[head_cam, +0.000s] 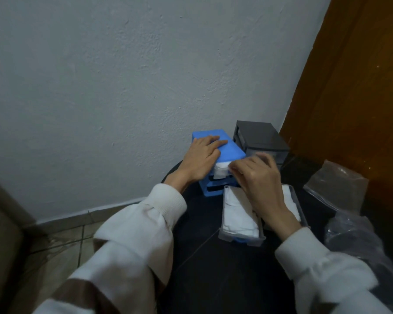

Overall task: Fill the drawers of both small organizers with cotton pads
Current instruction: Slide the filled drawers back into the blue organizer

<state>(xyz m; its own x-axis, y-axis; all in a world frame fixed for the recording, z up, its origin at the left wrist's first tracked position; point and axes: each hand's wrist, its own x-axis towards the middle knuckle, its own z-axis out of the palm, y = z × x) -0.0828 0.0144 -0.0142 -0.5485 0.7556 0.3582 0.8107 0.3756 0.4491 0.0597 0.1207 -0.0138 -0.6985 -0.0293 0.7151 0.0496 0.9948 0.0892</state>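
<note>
Here left hand (202,155) flat on smooth blue plastic organizer (227,148); right hand (256,175) pinching soft white cotton pads (221,169).

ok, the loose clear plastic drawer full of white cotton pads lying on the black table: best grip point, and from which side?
Probably grip the clear plastic drawer by its long side walls near the front panel, coming from above. It lies flat with its open top up, pads inside, and the right hand is over the far end.
</note>
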